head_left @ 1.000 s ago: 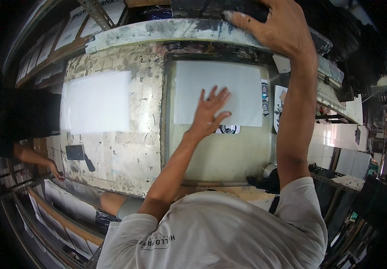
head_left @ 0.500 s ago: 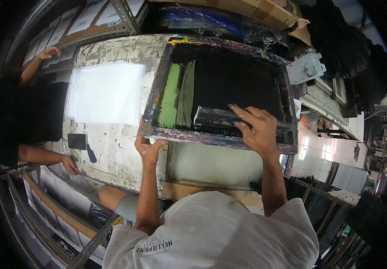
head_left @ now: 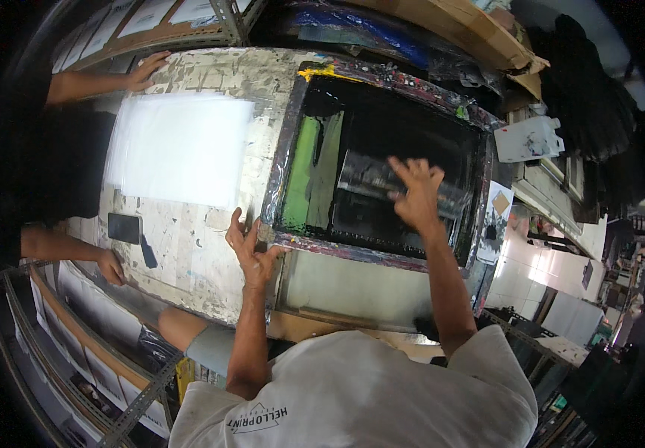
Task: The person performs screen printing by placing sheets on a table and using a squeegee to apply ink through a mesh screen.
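Note:
A screen-printing frame (head_left: pixel 352 252) with paint-stained edges lies on the table in front of me. Black ink (head_left: pixel 419 123) covers most of its mesh, with a green strip (head_left: pixel 304 168) along the left side. My right hand (head_left: pixel 418 196) is on a long dark squeegee (head_left: pixel 367 175) inside the frame, gripping it about its middle with the index finger stretched out; the squeegee is slightly blurred. At the frame's near left corner is my left hand (head_left: pixel 251 250), its fingers spread, the thumb against or very close to the edge.
Left of the frame, white sheets (head_left: pixel 180 149) are stacked on the stained table (head_left: pixel 206 287). A phone-like dark object (head_left: pixel 125 228) lies nearer. A co-worker's hands (head_left: pixel 149 71) rest at the table's left end. A white jug (head_left: pixel 529 139) stands right; metal shelving (head_left: pixel 139 411) is near left.
The squeegee and my right hand have moved away from the frame's near edge toward its middle. My left hand's fingers have opened from the corner. The co-worker's raised hand has come down onto the table.

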`<move>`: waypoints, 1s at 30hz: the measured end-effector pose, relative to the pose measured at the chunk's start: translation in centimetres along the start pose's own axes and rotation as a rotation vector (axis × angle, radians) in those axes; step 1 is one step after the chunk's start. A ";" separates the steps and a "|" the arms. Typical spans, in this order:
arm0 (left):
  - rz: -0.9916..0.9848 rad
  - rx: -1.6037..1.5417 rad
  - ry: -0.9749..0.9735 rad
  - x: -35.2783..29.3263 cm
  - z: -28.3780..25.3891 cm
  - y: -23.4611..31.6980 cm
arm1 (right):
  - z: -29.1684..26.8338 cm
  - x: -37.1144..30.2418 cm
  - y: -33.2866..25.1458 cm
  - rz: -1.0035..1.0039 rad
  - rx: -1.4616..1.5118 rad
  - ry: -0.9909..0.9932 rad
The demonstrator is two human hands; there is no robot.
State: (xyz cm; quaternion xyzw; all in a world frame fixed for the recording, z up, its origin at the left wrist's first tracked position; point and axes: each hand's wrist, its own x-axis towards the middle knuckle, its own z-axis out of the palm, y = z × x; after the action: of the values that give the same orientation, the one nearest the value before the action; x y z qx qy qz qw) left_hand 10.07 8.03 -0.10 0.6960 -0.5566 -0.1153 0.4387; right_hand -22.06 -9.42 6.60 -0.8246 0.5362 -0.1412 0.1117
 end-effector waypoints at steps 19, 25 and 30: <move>0.071 -0.054 -0.033 -0.1 -0.1 -1.0 | -1.5 13.6 8.2 -0.115 -0.060 0.150; -0.130 -0.266 -0.040 -1.4 0.1 -0.2 | -1.2 4.1 3.4 -0.093 -0.091 0.142; -0.151 -0.381 0.025 0.3 -1.1 3.6 | -7.1 -5.1 -4.6 -0.005 0.014 -0.020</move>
State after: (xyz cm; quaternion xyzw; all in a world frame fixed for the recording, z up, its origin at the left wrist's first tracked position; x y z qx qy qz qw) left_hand 8.47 8.28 3.33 0.6415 -0.4653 -0.2426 0.5596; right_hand -22.63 -3.18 14.25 -0.8264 0.5323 -0.1368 0.1223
